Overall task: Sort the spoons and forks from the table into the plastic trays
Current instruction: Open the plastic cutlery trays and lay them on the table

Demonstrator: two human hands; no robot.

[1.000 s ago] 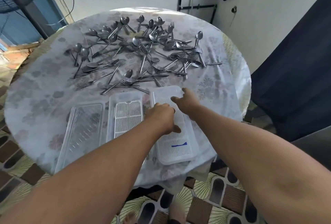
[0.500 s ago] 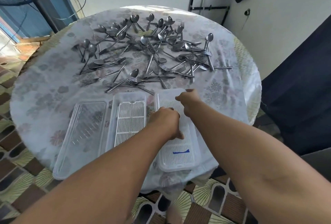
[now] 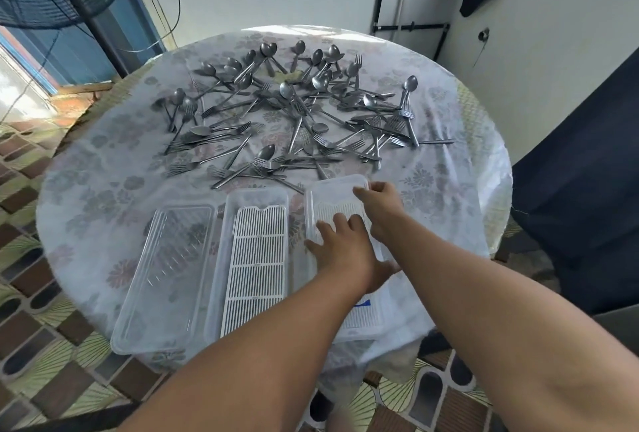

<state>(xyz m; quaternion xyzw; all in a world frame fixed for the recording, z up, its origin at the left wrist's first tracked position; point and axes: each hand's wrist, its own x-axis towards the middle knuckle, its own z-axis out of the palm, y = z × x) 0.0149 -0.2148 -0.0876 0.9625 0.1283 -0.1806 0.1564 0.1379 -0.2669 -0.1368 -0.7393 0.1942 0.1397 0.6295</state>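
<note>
- Head view looks down on a round table [image 3: 103, 196] under a flowered cloth, with three long clear plastic trays side by side at its six o'clock edge.
- Counting the trays: the left tray [image 3: 166, 276] is bare clear plastic, the middle tray [image 3: 256, 259] holds a white slotted insert, and the right tray [image 3: 337, 195] also shows a white slotted insert under the hands.
- None of the trays that can be seen into holds a spoon or fork, so by my reading the sorting itself has not begun; the hands are on a tray, not on cutlery.
- Left hand [image 3: 345, 248] lies flat on the right tray with fingers spread and straight, pressing down on it near its middle.
- Right hand [image 3: 378, 201] curls its fingers over the far, twelve o'clock end of the same tray and grips its rim.
- Near end of that tray is partly hidden by the forearms; it seems to overhang the table edge, though I cannot be sure.
- All the cutlery [image 3: 297, 113] lies in one loose tangle from the table's centre toward twelve o'clock, just beyond the trays.
- It is too overlapped for an exact count; I judge several dozen pieces, with both spoons and forks in good number.
- Left to do, as I judge it: settle the tray, then move every spoon and fork across.
</note>
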